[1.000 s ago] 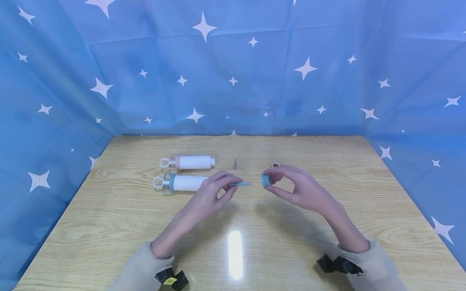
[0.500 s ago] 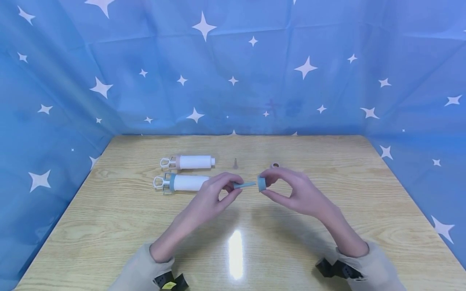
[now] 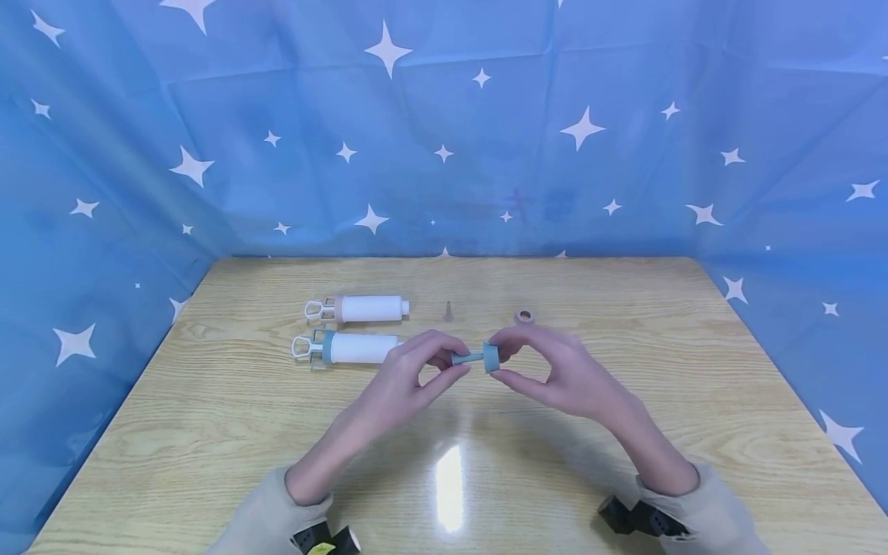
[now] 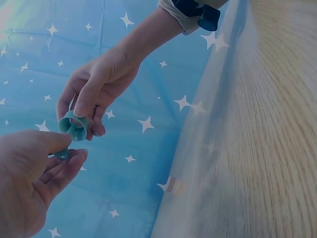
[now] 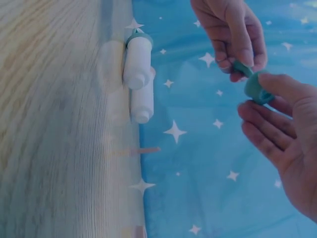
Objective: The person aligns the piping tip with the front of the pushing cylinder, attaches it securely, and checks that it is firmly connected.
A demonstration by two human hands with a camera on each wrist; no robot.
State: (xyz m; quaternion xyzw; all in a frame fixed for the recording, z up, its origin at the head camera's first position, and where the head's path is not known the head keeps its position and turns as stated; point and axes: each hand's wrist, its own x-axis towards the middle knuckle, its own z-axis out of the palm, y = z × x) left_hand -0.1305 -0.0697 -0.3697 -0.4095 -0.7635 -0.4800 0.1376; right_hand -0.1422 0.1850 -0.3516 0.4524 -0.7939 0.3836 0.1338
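Note:
Between thumb and fingers, my left hand (image 3: 419, 366) pinches the wide end of a slim teal nozzle (image 3: 469, 358). My right hand (image 3: 558, 378) pinches a short teal screw ring (image 3: 491, 358) by its rim. The nozzle's narrow end points right and meets the ring's left side in the head view. Looking from the left wrist, I see the threaded inside of the ring (image 4: 79, 133) with the nozzle's wide end (image 4: 62, 154) just below it. From the right wrist, the ring (image 5: 254, 90) touches or overlaps the nozzle (image 5: 241, 68); how deep the tip goes is unclear.
Left of my hands lie two white syringe-type barrels with ring handles, one with a teal collar (image 3: 354, 348) and one with a pinkish collar (image 3: 372, 309). A small pinkish nozzle (image 3: 448, 312) stands behind my hands, near a pinkish ring (image 3: 524, 317). Starry blue cloth (image 3: 444, 185) surrounds the wooden table (image 3: 208, 424).
The gap between the nozzle and the screw ring has closed. My right hand has moved left with the ring, and my left hand slightly right with the nozzle.

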